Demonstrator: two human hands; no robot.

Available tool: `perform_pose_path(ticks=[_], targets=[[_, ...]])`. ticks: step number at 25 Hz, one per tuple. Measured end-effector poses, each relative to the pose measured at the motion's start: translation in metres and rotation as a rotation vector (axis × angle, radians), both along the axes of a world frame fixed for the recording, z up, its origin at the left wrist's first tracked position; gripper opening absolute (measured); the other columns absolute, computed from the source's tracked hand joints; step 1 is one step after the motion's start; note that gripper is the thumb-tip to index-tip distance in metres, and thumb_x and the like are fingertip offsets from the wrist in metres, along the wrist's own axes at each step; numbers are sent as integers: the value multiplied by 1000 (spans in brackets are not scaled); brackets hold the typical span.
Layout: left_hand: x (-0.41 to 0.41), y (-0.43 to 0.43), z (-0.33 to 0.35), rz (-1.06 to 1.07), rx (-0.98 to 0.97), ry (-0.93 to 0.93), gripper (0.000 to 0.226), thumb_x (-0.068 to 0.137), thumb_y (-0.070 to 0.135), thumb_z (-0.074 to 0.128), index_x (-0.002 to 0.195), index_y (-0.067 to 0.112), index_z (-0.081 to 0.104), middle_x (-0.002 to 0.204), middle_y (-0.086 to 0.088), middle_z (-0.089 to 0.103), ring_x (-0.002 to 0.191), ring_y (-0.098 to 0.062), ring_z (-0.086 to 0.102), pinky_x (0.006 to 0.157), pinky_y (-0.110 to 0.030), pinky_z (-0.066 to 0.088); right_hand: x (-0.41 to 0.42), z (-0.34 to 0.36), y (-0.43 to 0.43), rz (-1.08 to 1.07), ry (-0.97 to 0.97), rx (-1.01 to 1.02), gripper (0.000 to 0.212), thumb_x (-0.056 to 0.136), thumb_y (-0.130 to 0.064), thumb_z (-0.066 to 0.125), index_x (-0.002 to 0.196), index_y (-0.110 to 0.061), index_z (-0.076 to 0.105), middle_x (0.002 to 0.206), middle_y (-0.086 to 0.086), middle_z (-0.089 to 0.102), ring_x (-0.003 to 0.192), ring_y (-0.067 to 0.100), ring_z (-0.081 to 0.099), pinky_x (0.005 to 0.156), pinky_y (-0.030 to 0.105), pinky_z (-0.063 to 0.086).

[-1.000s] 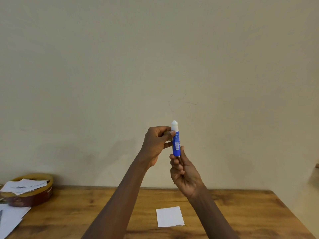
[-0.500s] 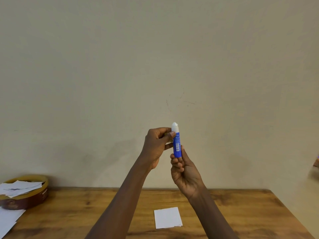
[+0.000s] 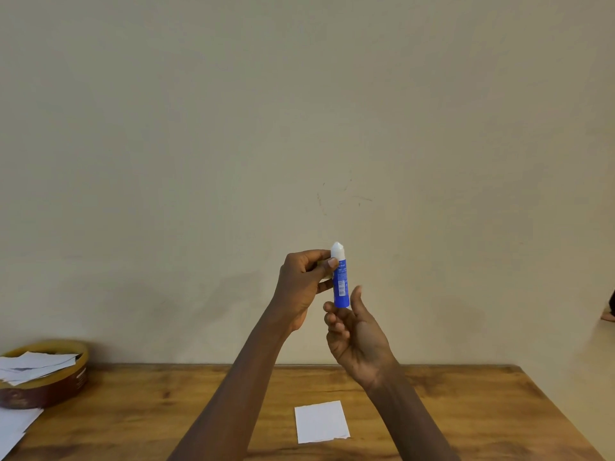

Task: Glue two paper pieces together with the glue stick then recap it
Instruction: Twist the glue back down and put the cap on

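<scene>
A blue glue stick (image 3: 341, 287) with a white rounded top is held upright in the air in front of the wall. My left hand (image 3: 304, 287) grips its upper part, the thumb pressed just under the white top. A pale bit shows between its fingers; I cannot tell what it is. My right hand (image 3: 356, 337) is below, with thumb and fingertips pinching the stick's base. A small white paper piece (image 3: 321, 422) lies flat on the wooden table (image 3: 466, 410), under my hands. I cannot tell whether it is one piece or two stacked.
A round brown and yellow tin (image 3: 50, 387) with several white paper scraps stands at the table's far left. More white sheets (image 3: 13, 427) lie at the left edge. A beige wall rises behind the table. A person's foot (image 3: 610, 314) shows at the right edge.
Both hands stay raised on the glue stick. My right hand's fingers have loosened and the thumb has swung to the right of the base. The view has shifted slightly.
</scene>
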State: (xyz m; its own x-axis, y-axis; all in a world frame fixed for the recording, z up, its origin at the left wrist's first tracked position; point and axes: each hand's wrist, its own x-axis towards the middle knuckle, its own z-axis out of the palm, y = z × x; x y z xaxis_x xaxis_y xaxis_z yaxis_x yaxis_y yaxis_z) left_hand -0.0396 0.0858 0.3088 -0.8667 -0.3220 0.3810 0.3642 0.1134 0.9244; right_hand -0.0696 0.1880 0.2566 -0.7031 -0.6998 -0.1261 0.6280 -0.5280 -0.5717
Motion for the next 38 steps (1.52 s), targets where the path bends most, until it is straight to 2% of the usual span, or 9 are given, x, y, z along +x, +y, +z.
perform_pose_path(ticks=[5, 12, 16, 20, 26, 28, 31, 35, 38], targets=[[-3, 5, 2, -18, 54, 24, 25, 87, 7, 51, 109, -3, 57, 85, -2, 64, 69, -6, 66, 61, -14, 55, 4, -5, -5, -97, -104, -251, 31, 88, -35, 41, 92, -6, 52, 44, 3, 59, 31, 6, 51, 32, 11, 44], [-2, 5, -1, -3, 29, 26, 21, 86, 5, 51, 105, 1, 60, 85, -2, 65, 66, -2, 67, 59, -13, 54, 3, -9, -4, -175, 21, -154, 28, 71, -20, 60, 95, -4, 61, 76, 15, 70, 59, 14, 69, 48, 20, 56], [-1, 7, 1, -55, 47, 46, 15, 86, 7, 51, 91, 15, 62, 81, 0, 65, 66, 0, 66, 57, -12, 52, 3, -6, 2, -79, 40, -27, 46, 79, -47, 52, 79, -4, 68, 55, 7, 68, 42, 11, 61, 40, 16, 51], [0, 8, -2, -65, 50, 39, 16, 86, 6, 50, 98, 11, 60, 83, 0, 64, 68, 1, 66, 58, -13, 53, 3, -8, 2, -101, -32, -87, 33, 85, -38, 47, 93, -8, 55, 46, 1, 59, 32, 7, 51, 33, 12, 44], [-5, 9, -3, -59, 52, 24, 22, 86, 5, 50, 106, 1, 59, 84, -1, 64, 67, 0, 67, 59, -14, 54, 1, -12, -1, -226, -26, -223, 16, 77, -9, 55, 93, -8, 56, 80, 12, 66, 67, 14, 63, 51, 20, 57], [-5, 8, -4, -55, 59, 25, 19, 86, 5, 50, 103, 5, 60, 83, -1, 64, 66, 1, 66, 59, -14, 54, 2, -10, 2, -196, -6, -192, 21, 75, -18, 58, 94, -8, 57, 81, 12, 63, 68, 16, 62, 53, 22, 57], [-4, 5, -3, -64, 56, 26, 19, 86, 6, 51, 102, 5, 61, 83, -1, 64, 67, 0, 66, 61, -15, 55, 1, -5, 6, -82, -30, -69, 45, 81, -44, 50, 88, -1, 61, 54, 8, 64, 43, 9, 58, 43, 17, 52], [-6, 5, -3, -38, 42, 23, 22, 86, 6, 51, 105, -1, 60, 82, -2, 64, 66, 0, 66, 59, -15, 54, 3, -5, 1, -112, -116, -152, 30, 88, -29, 46, 93, -1, 55, 49, 6, 65, 39, 7, 58, 39, 15, 51], [-7, 4, -1, -11, 37, 20, 23, 86, 5, 51, 107, -1, 59, 84, -1, 64, 65, -1, 66, 58, -14, 54, 5, -6, -3, -181, -75, -220, 17, 87, -15, 48, 98, -5, 55, 70, 13, 68, 56, 13, 67, 49, 21, 57]])
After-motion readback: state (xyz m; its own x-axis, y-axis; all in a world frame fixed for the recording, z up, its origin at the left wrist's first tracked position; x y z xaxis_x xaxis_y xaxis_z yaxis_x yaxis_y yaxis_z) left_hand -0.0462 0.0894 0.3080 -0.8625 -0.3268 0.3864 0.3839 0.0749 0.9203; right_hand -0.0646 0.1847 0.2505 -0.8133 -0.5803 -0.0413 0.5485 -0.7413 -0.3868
